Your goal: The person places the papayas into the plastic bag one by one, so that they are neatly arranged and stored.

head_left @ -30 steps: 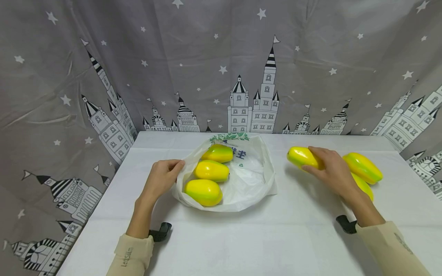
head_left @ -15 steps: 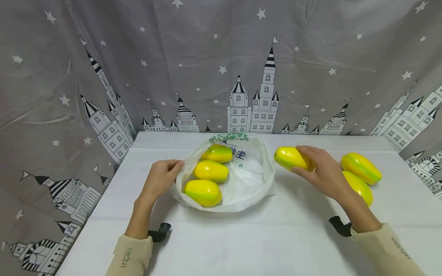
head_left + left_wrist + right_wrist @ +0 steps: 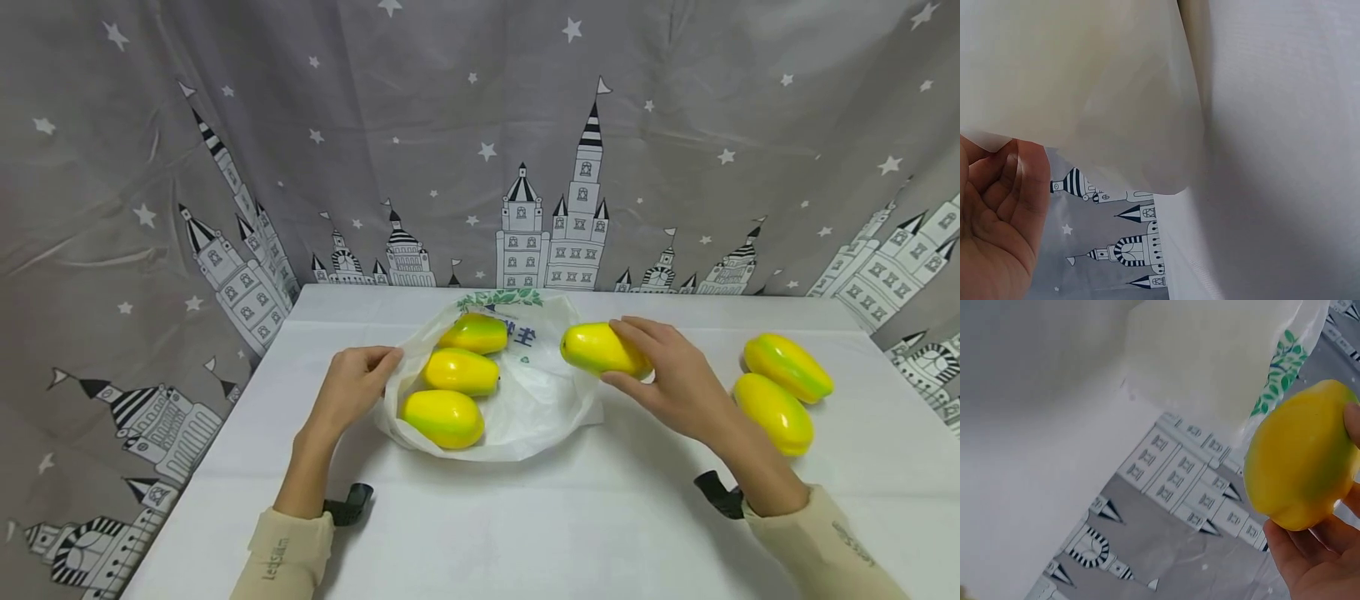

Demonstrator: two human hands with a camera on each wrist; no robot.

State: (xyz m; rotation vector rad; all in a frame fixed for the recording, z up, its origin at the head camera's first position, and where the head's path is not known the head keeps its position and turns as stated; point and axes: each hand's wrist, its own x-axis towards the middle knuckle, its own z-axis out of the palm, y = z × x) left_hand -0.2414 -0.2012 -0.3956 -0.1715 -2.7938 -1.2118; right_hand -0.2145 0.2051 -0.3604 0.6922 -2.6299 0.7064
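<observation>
A white plastic bag (image 3: 536,425) with green leaf print lies with its mouth wide on the table. Three yellow-green papayas rest inside along its left side: a far one (image 3: 474,333), a middle one (image 3: 461,372) and a near one (image 3: 442,418). My left hand (image 3: 352,383) pinches the bag's left rim; in the left wrist view the hand (image 3: 1000,219) has its fingers curled at the plastic. My right hand (image 3: 675,375) grips another papaya (image 3: 600,347) over the bag's right rim. The right wrist view shows this papaya (image 3: 1304,456) between thumb and fingers.
Two more papayas lie side by side at the right, a far one (image 3: 789,367) and a near one (image 3: 774,414). A white cloth covers the table (image 3: 510,533). Behind it hangs a grey curtain (image 3: 420,100) printed with castles and stars.
My right hand has carried its papaya leftward from beside the other two to the bag's right rim. The left hand stays at the bag's left rim, and the papayas inside have not moved.
</observation>
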